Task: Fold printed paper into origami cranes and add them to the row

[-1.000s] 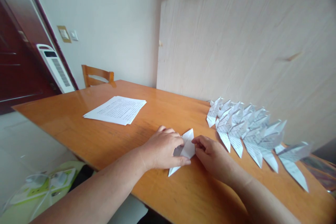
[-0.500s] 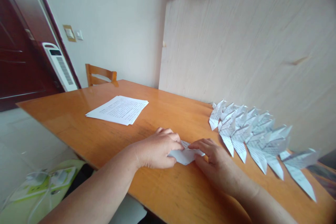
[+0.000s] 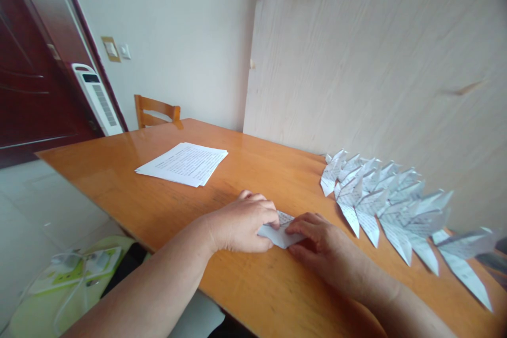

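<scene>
A small folded piece of printed paper (image 3: 282, 236) lies on the wooden table (image 3: 253, 285), between my two hands. My left hand (image 3: 249, 224) grips its left end, with the thumb along the near edge and the fingers curled on top. On the right end, my right hand (image 3: 317, 237) pinches the paper between thumb and fingers. Printed text shows on the far part of the paper, while its near part is plain white. The fingers hide both ends.
A stack of printed sheets (image 3: 182, 165) lies at the left back of the table. Several folded paper pieces (image 3: 372, 195) stand in rows at the right. A wooden chair (image 3: 156, 111) is behind the table. A power strip (image 3: 75, 272) sits on a stool at the lower left.
The view has shifted slightly, moving the scene to the right. My right hand has closed in over the paper's right end, covering more of it.
</scene>
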A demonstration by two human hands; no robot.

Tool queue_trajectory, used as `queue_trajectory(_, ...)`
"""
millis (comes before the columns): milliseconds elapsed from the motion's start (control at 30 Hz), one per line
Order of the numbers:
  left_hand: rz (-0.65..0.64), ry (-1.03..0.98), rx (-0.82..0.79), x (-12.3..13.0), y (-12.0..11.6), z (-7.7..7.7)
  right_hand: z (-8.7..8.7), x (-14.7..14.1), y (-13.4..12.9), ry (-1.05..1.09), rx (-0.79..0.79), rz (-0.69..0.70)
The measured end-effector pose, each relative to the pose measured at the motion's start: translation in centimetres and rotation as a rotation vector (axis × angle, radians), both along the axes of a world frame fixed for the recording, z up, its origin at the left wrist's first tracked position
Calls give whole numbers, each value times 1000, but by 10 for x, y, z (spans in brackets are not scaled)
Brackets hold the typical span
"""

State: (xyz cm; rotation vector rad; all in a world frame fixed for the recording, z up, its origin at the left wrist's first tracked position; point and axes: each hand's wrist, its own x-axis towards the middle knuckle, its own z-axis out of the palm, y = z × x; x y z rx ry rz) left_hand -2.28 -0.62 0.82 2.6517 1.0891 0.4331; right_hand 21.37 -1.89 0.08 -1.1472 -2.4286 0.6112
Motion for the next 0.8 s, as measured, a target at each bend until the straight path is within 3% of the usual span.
queue_trajectory(800,18,15,-62,1,-2,5,-8,4,6,21,-14,54)
